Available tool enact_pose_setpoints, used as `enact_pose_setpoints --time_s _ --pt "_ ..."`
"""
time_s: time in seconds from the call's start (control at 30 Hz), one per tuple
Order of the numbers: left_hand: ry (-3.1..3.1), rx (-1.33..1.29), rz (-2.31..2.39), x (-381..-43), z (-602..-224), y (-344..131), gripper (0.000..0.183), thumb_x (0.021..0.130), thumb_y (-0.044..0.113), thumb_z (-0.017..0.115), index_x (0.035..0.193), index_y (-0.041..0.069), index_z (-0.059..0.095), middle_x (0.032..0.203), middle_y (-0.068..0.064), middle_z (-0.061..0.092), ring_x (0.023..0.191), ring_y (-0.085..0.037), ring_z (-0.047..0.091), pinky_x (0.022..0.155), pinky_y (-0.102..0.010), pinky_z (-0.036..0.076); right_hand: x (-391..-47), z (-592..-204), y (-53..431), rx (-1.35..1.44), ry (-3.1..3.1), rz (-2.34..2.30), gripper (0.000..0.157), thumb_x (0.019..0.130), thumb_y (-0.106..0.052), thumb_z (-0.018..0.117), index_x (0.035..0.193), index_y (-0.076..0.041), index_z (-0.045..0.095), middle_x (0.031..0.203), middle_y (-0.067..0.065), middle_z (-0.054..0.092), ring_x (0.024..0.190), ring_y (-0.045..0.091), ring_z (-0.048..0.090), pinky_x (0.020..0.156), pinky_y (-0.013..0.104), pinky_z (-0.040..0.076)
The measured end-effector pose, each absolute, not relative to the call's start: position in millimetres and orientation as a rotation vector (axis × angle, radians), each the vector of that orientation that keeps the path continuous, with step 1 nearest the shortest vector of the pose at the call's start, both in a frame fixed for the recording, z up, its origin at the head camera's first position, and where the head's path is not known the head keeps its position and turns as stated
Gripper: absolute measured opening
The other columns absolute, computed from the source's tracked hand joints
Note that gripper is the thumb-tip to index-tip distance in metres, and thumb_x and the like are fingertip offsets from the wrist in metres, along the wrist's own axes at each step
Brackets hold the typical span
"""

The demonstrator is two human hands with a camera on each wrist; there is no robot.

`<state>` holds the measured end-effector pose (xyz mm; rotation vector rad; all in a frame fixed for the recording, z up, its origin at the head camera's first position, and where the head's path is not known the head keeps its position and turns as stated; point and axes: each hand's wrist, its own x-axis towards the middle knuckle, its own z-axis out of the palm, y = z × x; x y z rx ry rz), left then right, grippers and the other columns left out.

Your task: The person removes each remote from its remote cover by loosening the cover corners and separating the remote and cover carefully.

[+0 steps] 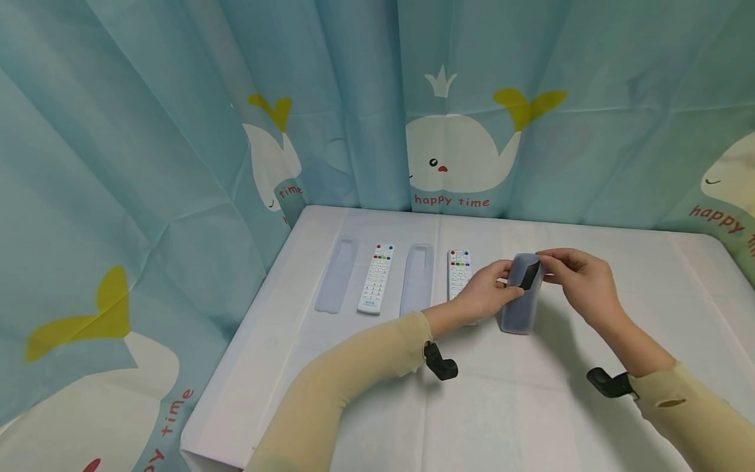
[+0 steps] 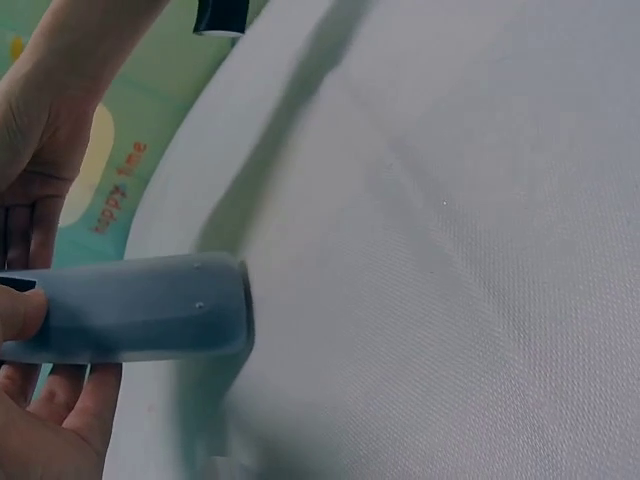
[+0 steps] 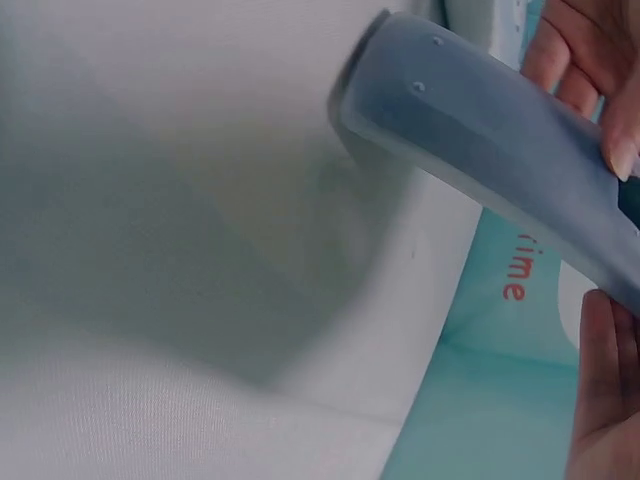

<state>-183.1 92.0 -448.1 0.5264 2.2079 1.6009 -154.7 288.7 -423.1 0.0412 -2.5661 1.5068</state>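
Tilted above the white table is a remote control in a translucent grey-blue sleeve (image 1: pixel 519 318), its button side out of sight. A black patch shows near its upper end. My left hand (image 1: pixel 485 288) grips the sleeve from the left, thumb on the near face and fingers behind, as the left wrist view also shows. At the upper right corner, my right hand (image 1: pixel 584 282) pinches the sleeve's edge between thumb and forefinger. In the right wrist view the sleeve's lower end (image 3: pixel 480 120) is smooth, with two small bumps; my right fingertips are partly hidden there.
Left of my hands lie two white remote controls, one whole (image 1: pixel 375 282) and one partly behind my left hand (image 1: pixel 459 269). Beside them are two flat translucent sleeves, far left (image 1: pixel 337 275) and middle (image 1: pixel 417 278). A whale-print curtain (image 1: pixel 366 98) hangs along the table's back edge.
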Motion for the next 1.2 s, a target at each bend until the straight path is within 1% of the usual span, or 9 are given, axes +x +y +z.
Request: enact_pose_setpoints --time_s 0.2,0.43,0.53,0.77,0.9,1.0,1.07,1.13,1.2 --pt "2.199 0.550 1.586 -183 -450 91 0.051 0.100 0.016 0.070 0.147 0.014 0.052 0.117 0.005 0.063 0.096 -0.004 0.063 0.078 -0.022 0.054 -161 -424 296 0.025 -2.539 1.717 0.049 0.104 -0.033 0.061 0.129 0.008 0.062 0.103 -0.010 0.067 0.088 0.002 0.069 0.075 0.022 0.058" --pt "2.148 0.598 1.605 -184 -451 89 0.051 0.101 0.014 0.068 0.149 0.014 0.051 0.121 0.004 0.062 0.098 -0.005 0.063 0.079 -0.022 0.054 -169 -430 302 0.042 -2.454 1.979 0.045 0.102 -0.028 0.066 0.130 0.007 0.061 0.106 -0.009 0.067 0.086 0.008 0.068 0.075 0.021 0.058" --pt "2.120 0.617 1.612 -185 -451 88 0.051 0.101 0.014 0.067 0.149 0.015 0.050 0.123 0.004 0.061 0.099 -0.005 0.063 0.080 -0.022 0.054 -174 -433 304 0.055 -2.446 2.031 0.039 0.101 -0.026 0.067 0.127 0.003 0.065 0.106 -0.009 0.068 0.086 0.009 0.068 0.076 0.021 0.057" --pt "2.122 0.697 1.544 -187 -447 84 0.053 0.102 0.016 0.066 0.152 0.018 0.048 0.130 0.004 0.060 0.104 -0.005 0.063 0.083 -0.022 0.053 -184 -435 309 0.100 -2.486 2.110 0.015 0.103 -0.021 0.064 0.111 -0.014 0.074 0.104 -0.011 0.069 0.086 0.009 0.065 0.074 0.022 0.056" --pt "2.113 0.724 1.530 -188 -446 84 0.053 0.102 0.015 0.066 0.152 0.017 0.048 0.131 0.004 0.061 0.105 -0.005 0.063 0.083 -0.021 0.053 -187 -436 310 0.118 -2.469 2.245 0.015 0.105 -0.018 0.060 0.106 -0.020 0.075 0.105 -0.010 0.068 0.086 0.009 0.063 0.072 0.021 0.054" --pt "2.107 0.737 1.524 -189 -446 85 0.052 0.102 0.015 0.066 0.151 0.016 0.048 0.127 0.003 0.062 0.103 -0.005 0.064 0.082 -0.020 0.053 -190 -437 310 0.097 -2.496 2.305 0.016 0.107 -0.018 0.057 0.106 -0.022 0.072 0.107 -0.010 0.066 0.087 0.008 0.061 0.072 0.021 0.052" --pt "2.112 0.747 1.511 -190 -447 85 0.052 0.102 0.015 0.066 0.151 0.016 0.048 0.125 0.002 0.062 0.102 -0.005 0.064 0.081 -0.020 0.053 -193 -438 309 0.083 -2.563 2.277 0.016 0.108 -0.020 0.054 0.113 -0.017 0.069 0.108 -0.011 0.064 0.086 0.008 0.059 0.073 0.021 0.051" --pt "2.118 0.756 1.496 -191 -447 86 0.052 0.102 0.016 0.066 0.151 0.015 0.048 0.124 0.002 0.063 0.102 -0.005 0.064 0.081 -0.020 0.053 -196 -438 309 0.076 -2.650 2.225 0.026 0.109 -0.021 0.052 0.126 -0.006 0.064 0.110 -0.011 0.062 0.087 0.009 0.057 0.074 0.022 0.051" --pt "2.127 0.769 1.477 -191 -446 86 0.052 0.103 0.016 0.065 0.151 0.015 0.048 0.126 0.001 0.062 0.104 -0.004 0.063 0.082 -0.020 0.053 -198 -437 310 0.086 -2.754 2.155 0.038 0.110 -0.020 0.049 0.138 0.005 0.054 0.113 -0.007 0.061 0.088 0.009 0.056 0.075 0.023 0.051"
